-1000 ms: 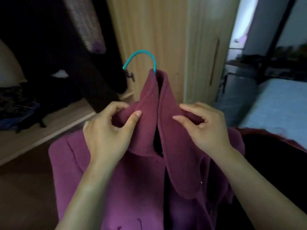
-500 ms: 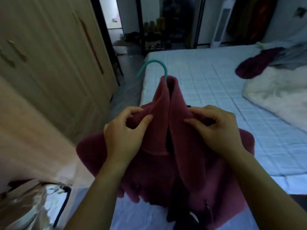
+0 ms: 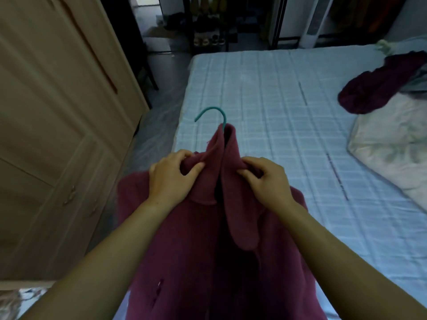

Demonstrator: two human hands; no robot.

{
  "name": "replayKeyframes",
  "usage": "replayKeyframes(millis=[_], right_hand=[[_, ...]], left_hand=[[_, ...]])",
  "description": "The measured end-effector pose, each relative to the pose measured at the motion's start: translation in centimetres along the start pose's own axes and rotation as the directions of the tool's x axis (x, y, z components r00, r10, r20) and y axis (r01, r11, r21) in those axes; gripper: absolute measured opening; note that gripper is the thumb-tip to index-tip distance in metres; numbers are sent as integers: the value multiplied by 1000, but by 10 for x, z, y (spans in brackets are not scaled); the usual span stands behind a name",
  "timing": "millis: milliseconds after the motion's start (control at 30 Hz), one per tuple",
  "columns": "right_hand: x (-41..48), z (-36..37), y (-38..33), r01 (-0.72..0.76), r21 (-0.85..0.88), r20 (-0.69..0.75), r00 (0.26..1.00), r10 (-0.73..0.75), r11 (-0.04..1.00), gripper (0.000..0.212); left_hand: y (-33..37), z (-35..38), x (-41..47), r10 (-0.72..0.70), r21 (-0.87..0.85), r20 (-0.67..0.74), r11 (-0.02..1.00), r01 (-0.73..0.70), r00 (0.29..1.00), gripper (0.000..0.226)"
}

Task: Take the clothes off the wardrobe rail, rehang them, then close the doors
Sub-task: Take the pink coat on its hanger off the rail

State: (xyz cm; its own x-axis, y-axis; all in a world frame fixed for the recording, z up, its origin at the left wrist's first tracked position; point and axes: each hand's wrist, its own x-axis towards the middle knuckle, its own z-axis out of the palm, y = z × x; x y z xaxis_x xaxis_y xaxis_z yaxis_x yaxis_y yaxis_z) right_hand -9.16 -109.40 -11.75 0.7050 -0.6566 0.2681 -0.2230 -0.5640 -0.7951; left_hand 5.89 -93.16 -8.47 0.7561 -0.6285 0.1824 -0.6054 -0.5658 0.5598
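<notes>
The left hand (image 3: 171, 179) and right hand (image 3: 265, 181) both hold a purple-red coat (image 3: 196, 250) up in front of the person, by the near left corner of the bed (image 3: 265, 88). L hand: fingers and thumb curled round the left side of the collar, pinching the fuzzy cloth. R hand: same on the right side of the collar, fingers bent tight on it. The coat is on a blue-green hanger (image 3: 212, 113); only the hook shows, poking up out of the collar w/ its tip pointing left. The rest of the coat hangs down btw the two arms. On the left is the wooden wardrobe (image 3: 57, 100); the doors seen here look closed, so can't tell what's inside. On the far right of the bed lies a dark red piece of clothing (image 3: 374, 88) w/ some grey cloth just beside it, and a white blanket (image 3: 392, 153) lies nearer. Way back past the bed is a dark rack (image 3: 228, 31) w/ shoes on its shelves.
</notes>
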Motion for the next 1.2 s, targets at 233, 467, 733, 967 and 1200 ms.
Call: replayKeyframes(millis=[233,467,733,967,1200], right_hand=[[46,57,73,-75,-254,273,951,145,964,31],[33,71,88,13,-385,456,872,179,923,50],[-42,69,39,150,-459,596,783,179,876,84],[-91,110,-37,292,-328,672,741,5,899,71],[-153,207,-166,520,-60,740,597,-312,852,55]], left_hand=[[-61,69,34,-154,174,222,978,117,963,47],[-76,103,-7,-293,229,329,947,225,898,55],[-93,73,-101,-340,131,260,940,316,904,75],[-108,-8,-171,-435,109,53,898,427,899,67],[-167,-108,-280,-584,58,-185,797,602,791,65]])
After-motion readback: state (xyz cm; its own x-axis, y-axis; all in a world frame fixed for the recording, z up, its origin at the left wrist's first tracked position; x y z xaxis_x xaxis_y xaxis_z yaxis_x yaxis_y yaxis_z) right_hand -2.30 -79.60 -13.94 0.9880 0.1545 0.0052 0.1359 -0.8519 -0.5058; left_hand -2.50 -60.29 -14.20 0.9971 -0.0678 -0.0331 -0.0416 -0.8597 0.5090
